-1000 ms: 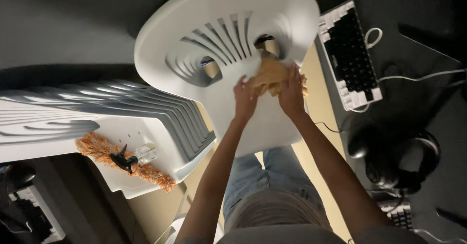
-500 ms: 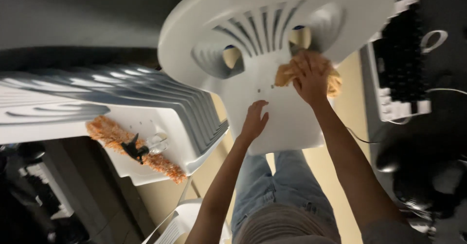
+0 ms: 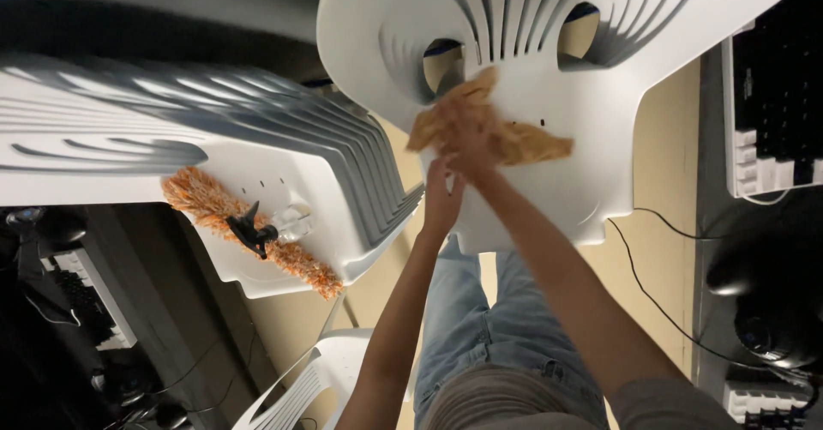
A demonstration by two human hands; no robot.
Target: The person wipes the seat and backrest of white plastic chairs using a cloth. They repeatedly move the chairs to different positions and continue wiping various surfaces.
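here, orange cloth lies under right fingers.

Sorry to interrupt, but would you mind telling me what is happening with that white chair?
A person is wiping a white plastic chair with a tan cloth. The right hand presses the cloth to the seat just below the slotted back, while the left hand rests on the seat near its edge. Beside it, a stack of white chairs carries an orange duster and a spray bottle.
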